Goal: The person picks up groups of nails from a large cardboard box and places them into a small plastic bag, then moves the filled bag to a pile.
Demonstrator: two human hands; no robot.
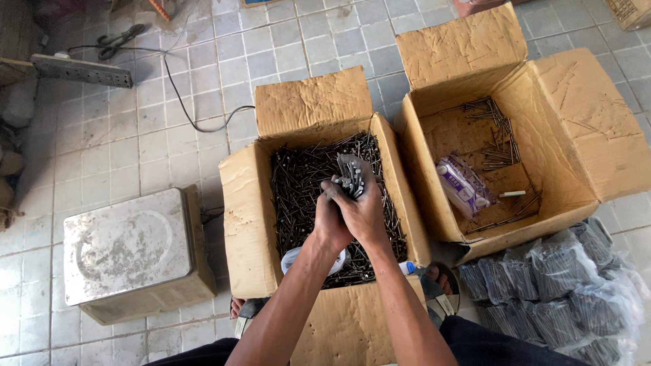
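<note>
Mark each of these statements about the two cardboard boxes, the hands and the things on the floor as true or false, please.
1. Both hands hold a bundle of nails over the full box. True.
2. The right-hand box is filled to the top. False: only a few nails and a small packet lie in it.
3. Bagged nails lie on the floor beside the boxes. True.
4. The metal scale stands inside a box. False: it stands on the tiled floor.

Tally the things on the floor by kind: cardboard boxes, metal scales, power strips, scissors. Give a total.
Cardboard boxes: 2, one full of nails, one nearly empty
Metal scale: 1
Power strip: 1
Scissors: 1
Total: 5
</note>
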